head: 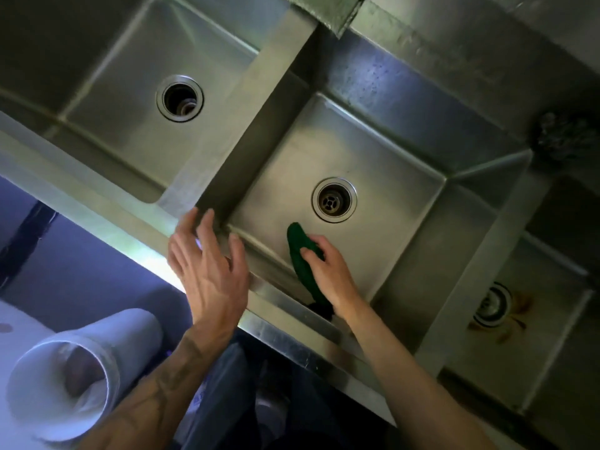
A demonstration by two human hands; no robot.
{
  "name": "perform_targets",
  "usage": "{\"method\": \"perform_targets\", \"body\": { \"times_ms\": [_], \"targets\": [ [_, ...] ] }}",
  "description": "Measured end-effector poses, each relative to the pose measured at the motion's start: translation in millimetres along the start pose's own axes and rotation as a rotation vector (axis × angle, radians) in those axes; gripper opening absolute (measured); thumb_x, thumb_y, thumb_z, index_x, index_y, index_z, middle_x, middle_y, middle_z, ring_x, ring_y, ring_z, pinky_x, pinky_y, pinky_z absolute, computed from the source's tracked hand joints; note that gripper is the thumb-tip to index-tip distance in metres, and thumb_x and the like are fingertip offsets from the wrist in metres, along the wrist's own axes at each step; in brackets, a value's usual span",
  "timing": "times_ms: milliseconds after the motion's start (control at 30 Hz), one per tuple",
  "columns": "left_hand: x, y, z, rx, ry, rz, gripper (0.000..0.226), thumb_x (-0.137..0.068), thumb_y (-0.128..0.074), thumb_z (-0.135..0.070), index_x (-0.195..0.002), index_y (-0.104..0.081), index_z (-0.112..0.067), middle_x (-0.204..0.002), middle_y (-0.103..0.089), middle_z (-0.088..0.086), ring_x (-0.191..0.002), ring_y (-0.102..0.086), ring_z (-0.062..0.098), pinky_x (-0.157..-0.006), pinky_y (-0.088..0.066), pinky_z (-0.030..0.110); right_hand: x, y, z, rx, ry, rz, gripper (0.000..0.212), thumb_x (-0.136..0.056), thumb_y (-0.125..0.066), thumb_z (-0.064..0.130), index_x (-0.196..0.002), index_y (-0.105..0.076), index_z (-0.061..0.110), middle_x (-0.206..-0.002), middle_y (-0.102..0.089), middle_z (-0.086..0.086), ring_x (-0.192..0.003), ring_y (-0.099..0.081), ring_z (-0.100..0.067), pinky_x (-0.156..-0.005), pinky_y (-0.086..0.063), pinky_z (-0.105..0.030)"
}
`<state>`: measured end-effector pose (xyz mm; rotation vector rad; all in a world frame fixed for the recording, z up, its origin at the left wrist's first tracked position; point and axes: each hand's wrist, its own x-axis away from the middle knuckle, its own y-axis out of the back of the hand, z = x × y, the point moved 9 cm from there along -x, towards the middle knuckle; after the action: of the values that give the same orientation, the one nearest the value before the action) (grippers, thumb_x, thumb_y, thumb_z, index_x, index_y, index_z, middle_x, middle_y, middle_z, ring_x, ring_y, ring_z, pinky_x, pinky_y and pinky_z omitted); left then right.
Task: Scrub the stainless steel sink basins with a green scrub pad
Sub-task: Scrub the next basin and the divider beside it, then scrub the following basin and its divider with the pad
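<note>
A stainless steel sink with three basins fills the view. My right hand (328,271) grips a green scrub pad (302,258) against the near wall of the middle basin (389,177), just in front of its drain (333,199). My left hand (207,264) hovers with straight, spread fingers over the front rim (136,228), at the corner where the divider (246,118) between the left basin (130,102) and the middle basin meets the rim. It holds nothing.
The right basin (552,336) has rust-coloured stains around its drain (492,305). A steel wool ball (565,138) sits on the back ledge at the right. A white plastic tub (74,378) stands below the sink at lower left.
</note>
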<state>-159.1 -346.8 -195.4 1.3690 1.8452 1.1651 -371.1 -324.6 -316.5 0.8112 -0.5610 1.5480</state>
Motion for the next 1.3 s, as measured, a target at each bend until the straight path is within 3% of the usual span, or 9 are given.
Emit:
{"method": "perform_targets", "body": {
  "times_ms": [100,200,367,600,700,833,1000,1100,1300],
  "targets": [
    [17,-37,-55,0.151,-0.222,0.315,0.035,-0.110,-0.049,-0.028,-0.136,-0.062,-0.009,-0.139,-0.056,0.009,-0.123,-0.058,0.023,-0.108,-0.052,0.049,11,24,5,-0.242,-0.011,-0.240,0.018,-0.104,-0.061,0.027,-0.117,-0.062,0.039,-0.116,-0.068,0.008,-0.101,-0.071,-0.013,-0.086,-0.063,-0.035],
    [35,-78,-90,0.316,-0.192,0.641,0.032,-0.112,-0.046,-0.034,-0.138,-0.058,-0.019,-0.133,-0.052,-0.005,-0.113,-0.063,0.018,-0.098,-0.059,0.048,25,46,17,-0.398,0.040,-0.440,0.019,-0.100,-0.068,0.027,-0.114,-0.063,0.039,-0.110,-0.070,0.009,-0.089,-0.072,-0.004,-0.072,-0.059,-0.023],
    [40,-110,-113,0.386,-0.151,0.709,0.042,-0.111,-0.051,-0.040,-0.148,-0.051,-0.019,-0.134,-0.047,-0.009,-0.119,-0.055,0.011,-0.107,-0.054,0.036,47,67,20,-0.598,0.040,-0.571,0.012,-0.107,-0.056,0.033,-0.113,-0.064,0.038,-0.119,-0.068,0.005,-0.108,-0.067,-0.013,-0.087,-0.060,-0.033],
    [58,-178,-117,0.399,-0.029,0.983,0.045,-0.094,-0.083,-0.029,-0.124,-0.050,-0.022,-0.109,-0.061,-0.010,-0.094,-0.061,0.000,-0.073,-0.051,0.007,92,102,-9,-0.522,0.054,-0.626,0.016,-0.111,-0.044,0.037,-0.122,-0.056,0.039,-0.124,-0.065,0.006,-0.115,-0.065,-0.013,-0.094,-0.055,-0.029],
    [76,-206,-119,0.369,0.050,1.048,0.035,-0.099,-0.077,-0.028,-0.119,-0.049,-0.023,-0.100,-0.059,-0.016,-0.086,-0.060,-0.002,-0.062,-0.050,0.010,134,150,-10,-0.245,0.206,-0.879,0.019,-0.108,-0.050,0.035,-0.126,-0.056,0.036,-0.116,-0.064,0.022,-0.106,-0.065,0.002,-0.090,-0.055,-0.018],
    [114,-242,-115,0.343,0.257,1.097,0.032,-0.102,-0.072,-0.025,-0.121,-0.047,-0.019,-0.115,-0.065,0.002,-0.100,-0.066,0.019,-0.080,-0.054,0.029,167,199,-17,0.092,0.302,-1.176,0.028,-0.105,-0.054,0.033,-0.132,-0.054,0.027,-0.127,-0.056,0.008,-0.116,-0.058,-0.009,-0.100,-0.052,-0.031],
    [155,-277,-118,0.416,0.563,1.131,0.052,-0.107,-0.061,-0.030,-0.149,-0.044,-0.004,-0.131,-0.064,0.015,-0.106,-0.067,0.026,-0.079,-0.059,0.034,139,215,-38,0.318,0.257,-1.122,0.041,-0.104,-0.059,0.028,-0.143,-0.053,0.015,-0.145,-0.041,-0.009,-0.134,-0.043,-0.021,-0.114,-0.041,-0.044],
    [155,-284,-121,0.250,0.463,1.094,0.066,-0.111,-0.053,-0.043,-0.159,-0.035,0.000,-0.159,-0.046,0.021,-0.142,-0.051,0.039,-0.119,-0.044,0.047,132,222,-36,0.383,0.268,-1.141,0.043,-0.105,-0.055,0.033,-0.146,-0.048,0.020,-0.146,-0.039,-0.006,-0.133,-0.041,-0.017,-0.113,-0.036,-0.032],
    [160,-269,-140,0.326,0.274,1.241,0.038,-0.114,-0.049,-0.022,-0.150,-0.042,-0.013,-0.146,-0.057,0.012,-0.132,-0.058,0.023,-0.114,-0.047,0.031,125,230,-13,0.468,0.309,-1.165,0.039,-0.104,-0.056,0.026,-0.142,-0.052,0.014,-0.144,-0.045,-0.012,-0.130,-0.047,-0.024,-0.110,-0.043,-0.040]
  ]
}}
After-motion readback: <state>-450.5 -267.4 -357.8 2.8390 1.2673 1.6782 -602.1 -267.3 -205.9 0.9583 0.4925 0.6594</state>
